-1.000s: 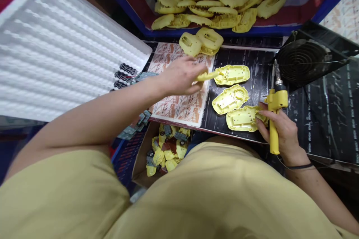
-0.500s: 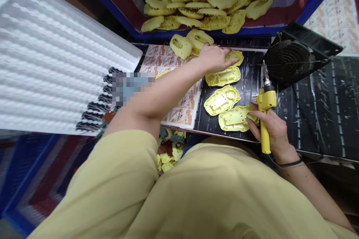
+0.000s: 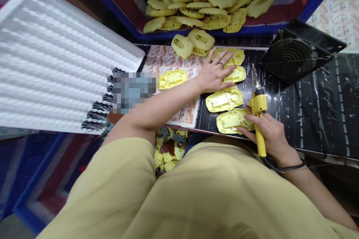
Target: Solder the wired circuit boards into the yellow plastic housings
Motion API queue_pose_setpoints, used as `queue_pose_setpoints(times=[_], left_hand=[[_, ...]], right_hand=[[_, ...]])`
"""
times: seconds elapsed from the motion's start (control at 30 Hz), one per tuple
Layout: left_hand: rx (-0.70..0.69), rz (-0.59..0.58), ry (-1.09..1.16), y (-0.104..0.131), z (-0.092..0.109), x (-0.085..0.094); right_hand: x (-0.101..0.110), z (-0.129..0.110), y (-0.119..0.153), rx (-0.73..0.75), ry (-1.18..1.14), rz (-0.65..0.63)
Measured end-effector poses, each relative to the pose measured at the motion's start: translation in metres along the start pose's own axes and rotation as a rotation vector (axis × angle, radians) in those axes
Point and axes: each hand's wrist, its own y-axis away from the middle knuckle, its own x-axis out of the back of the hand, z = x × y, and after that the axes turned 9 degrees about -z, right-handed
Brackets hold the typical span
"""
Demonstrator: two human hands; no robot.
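Note:
My left hand (image 3: 215, 71) reaches forward with fingers spread over a column of yellow plastic shells, partly covering the farther shell (image 3: 238, 56) and the shell behind its fingertips (image 3: 238, 74). Below it lies another open shell (image 3: 224, 99), hollow side up. My right hand (image 3: 270, 132) is closed around a yellow soldering gun (image 3: 260, 134), whose metal tip (image 3: 254, 73) points away from me. Fingers of that same hand touch the right end of the nearest shell (image 3: 231, 121) at the bench edge.
A blue-rimmed crate (image 3: 252, 29) full of yellow shells stands at the back. Two closed-looking shells (image 3: 182, 46) lie before it. A black fan (image 3: 291, 58) is at right. Left are a white ribbed tray (image 3: 61, 59), wired parts and another shell (image 3: 172, 78) on printed paper (image 3: 153, 59).
My left hand has drawn back toward me over the shells, and the two farther shells have shifted slightly. My right hand and the soldering gun have moved a little left.

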Motion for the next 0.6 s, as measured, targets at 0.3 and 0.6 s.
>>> queue_pose_setpoints(times=[0.3, 0.6], left_hand=[[-0.231, 0.014, 0.03, 0.04, -0.016, -0.017], [-0.38, -0.023, -0.019, 0.037, -0.009, -0.036]], right_hand=[[0.012, 0.011, 0.018, -0.031, -0.096, -0.076], [0.002, 0.005, 0.015, -0.005, -0.045, -0.051]])
